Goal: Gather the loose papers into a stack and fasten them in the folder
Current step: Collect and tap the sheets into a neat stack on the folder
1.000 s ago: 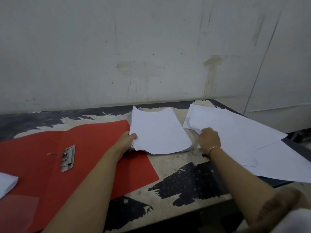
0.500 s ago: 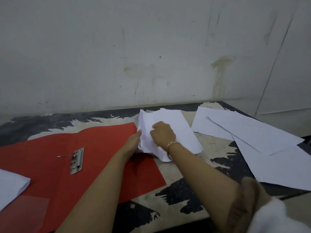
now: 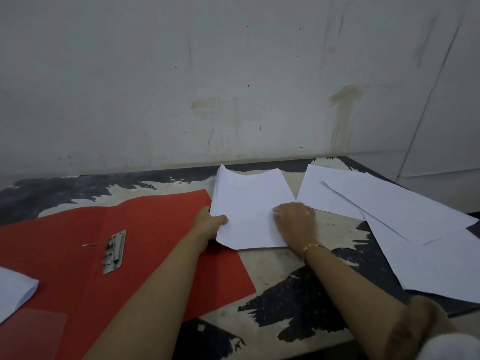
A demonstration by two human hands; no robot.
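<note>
A stack of white papers [image 3: 249,201] lies at the table's middle, its left edge over the open red folder [image 3: 145,235]. My left hand [image 3: 210,222] grips the stack's left edge, thumb on top. My right hand [image 3: 296,219] rests on the stack's right side with its fingers bent against the top sheet. A metal fastener clip [image 3: 114,252] sits on the folder's middle fold. Several loose white sheets [image 3: 389,211] lie spread to the right.
The worn black and beige table [image 3: 283,279] meets a grey wall [image 3: 233,74] at the back. Another white paper [image 3: 13,289] and a clear plastic sheet [image 3: 33,333] lie at the folder's left end. Some loose sheets overhang the right table edge.
My right hand took a sheet from the right pile, carried it onto the stack, and now rests on the stack's right side. My left hand has kept hold of the stack's left edge.
</note>
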